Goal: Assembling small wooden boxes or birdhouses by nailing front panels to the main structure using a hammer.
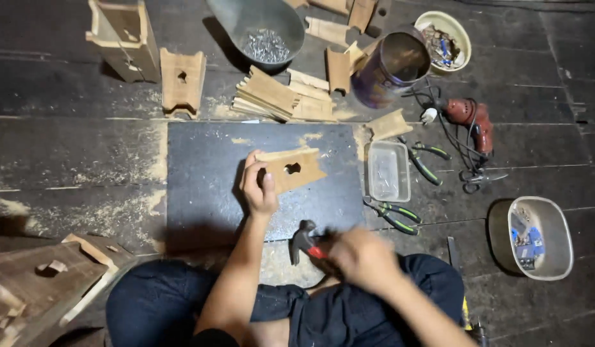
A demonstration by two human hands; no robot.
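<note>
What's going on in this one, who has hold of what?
A person sits cross-legged on a dark wooden floor. The left hand steadies a wooden piece with a hole on a dark board. The right hand, blurred, grips a hammer just above the lap. A clear plastic box, pliers and a red drill lie to the right.

Dim overhead light, dark floor, soft shadows, right hand [360, 256] motion-blurred, slightly soft overall
</note>
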